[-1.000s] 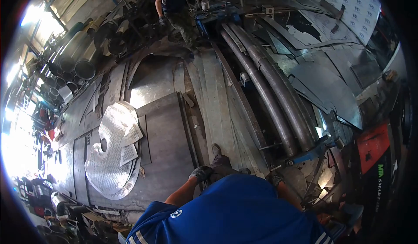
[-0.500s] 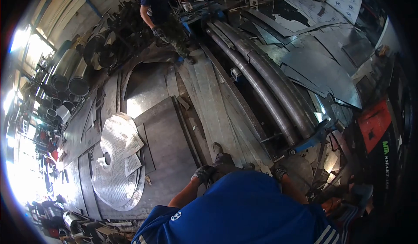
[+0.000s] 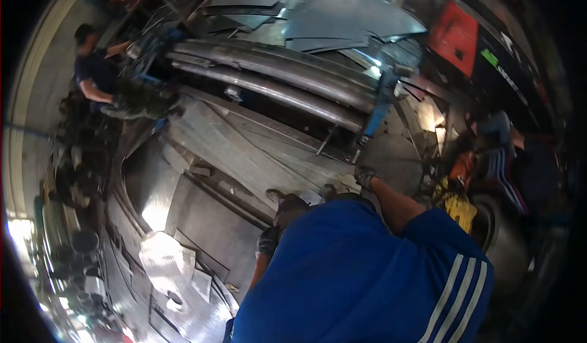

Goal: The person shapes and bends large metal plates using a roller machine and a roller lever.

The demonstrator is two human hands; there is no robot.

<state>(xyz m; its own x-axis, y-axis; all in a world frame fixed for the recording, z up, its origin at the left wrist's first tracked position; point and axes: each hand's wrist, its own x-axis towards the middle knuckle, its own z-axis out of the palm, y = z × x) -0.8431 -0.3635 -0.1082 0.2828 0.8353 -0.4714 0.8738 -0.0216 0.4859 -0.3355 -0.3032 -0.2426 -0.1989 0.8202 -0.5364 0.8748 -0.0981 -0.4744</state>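
My left hand (image 3: pixel 267 241), in a dark glove, hangs low beside my left leg, partly against my blue shirt. Its fingers are blurred, and I cannot make out anything in it. On the other side, my gloved right hand (image 3: pixel 365 177) is near the blue end frame (image 3: pixel 380 107) of a roller machine. Whether it touches the frame or holds anything is unclear. Long steel rollers (image 3: pixel 275 68) stretch away to the left from that frame. Under me, metal sheets (image 3: pixel 226 141) lie along the machine's near side.
At the machine's far end stands a person (image 3: pixel 95 77) in a dark shirt. Perforated shiny sheet metal (image 3: pixel 165 257) lies at lower left. To the right are a red and black panel (image 3: pixel 455 37), a yellow item (image 3: pixel 458 211) and another person's striped sleeve (image 3: pixel 501 169).
The view has swung to the right, so the machine now runs across it. My right arm reaches further forward beside the machine's near end. My left hand stays low.
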